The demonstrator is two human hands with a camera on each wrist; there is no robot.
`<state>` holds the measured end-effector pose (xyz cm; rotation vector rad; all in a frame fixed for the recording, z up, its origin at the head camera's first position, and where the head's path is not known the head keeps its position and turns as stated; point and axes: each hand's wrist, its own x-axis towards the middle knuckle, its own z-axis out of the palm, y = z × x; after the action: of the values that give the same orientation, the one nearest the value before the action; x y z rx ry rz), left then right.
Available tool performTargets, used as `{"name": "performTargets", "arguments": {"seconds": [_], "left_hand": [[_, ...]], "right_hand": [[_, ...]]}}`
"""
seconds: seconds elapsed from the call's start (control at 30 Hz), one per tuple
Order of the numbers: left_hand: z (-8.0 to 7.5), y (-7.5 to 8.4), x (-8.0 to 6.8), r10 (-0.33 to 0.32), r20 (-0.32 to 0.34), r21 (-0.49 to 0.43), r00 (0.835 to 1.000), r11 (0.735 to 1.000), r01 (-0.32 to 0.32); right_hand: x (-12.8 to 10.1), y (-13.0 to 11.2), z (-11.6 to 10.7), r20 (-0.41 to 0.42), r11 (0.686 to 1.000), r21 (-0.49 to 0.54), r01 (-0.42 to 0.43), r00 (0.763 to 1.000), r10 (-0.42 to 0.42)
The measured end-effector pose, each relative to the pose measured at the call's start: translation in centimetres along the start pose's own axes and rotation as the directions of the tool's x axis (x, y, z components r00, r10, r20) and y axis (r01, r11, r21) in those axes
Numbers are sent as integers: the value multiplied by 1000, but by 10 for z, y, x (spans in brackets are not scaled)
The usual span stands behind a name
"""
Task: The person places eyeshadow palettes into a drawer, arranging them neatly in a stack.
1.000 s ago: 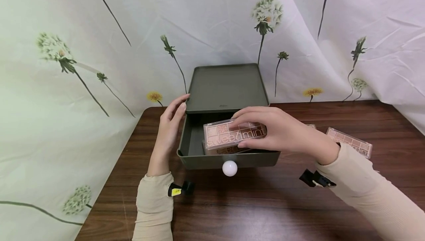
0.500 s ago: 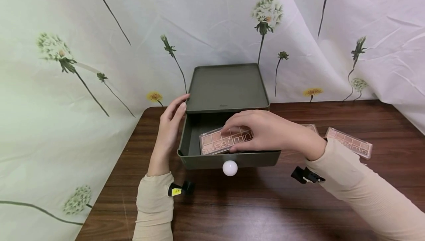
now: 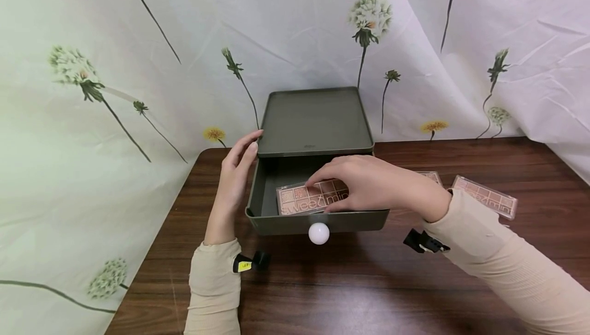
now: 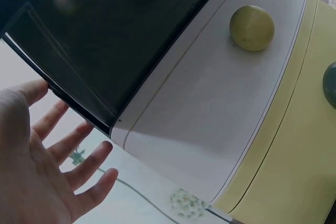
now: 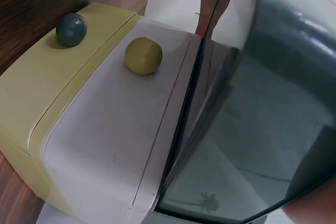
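Right hand (image 3: 369, 184) pinches the clear-lidded pink eyeshadow palette (image 3: 306, 197), which lies inside the pulled-out dark green plastic drawer (image 3: 318, 221), behind its white round knob (image 3: 319, 233). Left hand (image 3: 235, 176), fingers straight and slightly spread, rests against the drawer's left side. Two more palettes (image 3: 486, 196) lie on the brown wooden worktop (image 3: 350, 284), right of the drawer.

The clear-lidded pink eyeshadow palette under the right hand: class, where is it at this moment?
In the head view the pink eyeshadow palette sits inside the open dark green drawer, near its front wall above the white round knob, held by the right hand.
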<state>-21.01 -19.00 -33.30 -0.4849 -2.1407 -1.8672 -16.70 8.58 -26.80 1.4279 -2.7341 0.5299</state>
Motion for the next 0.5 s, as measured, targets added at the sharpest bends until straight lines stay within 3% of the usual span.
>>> {"name": "performTargets", "arguments": {"seconds": [0.3, 0.5], "left_hand": [[0, 0, 0, 1, 2, -5, 1000, 1000, -1], [-1, -1, 0, 2, 7, -2, 1000, 1000, -2]], "right_hand": [[-13, 0, -7, -75, 998, 66, 11, 997, -6], [-32, 3, -10, -219, 988, 116, 98, 973, -71]]}}
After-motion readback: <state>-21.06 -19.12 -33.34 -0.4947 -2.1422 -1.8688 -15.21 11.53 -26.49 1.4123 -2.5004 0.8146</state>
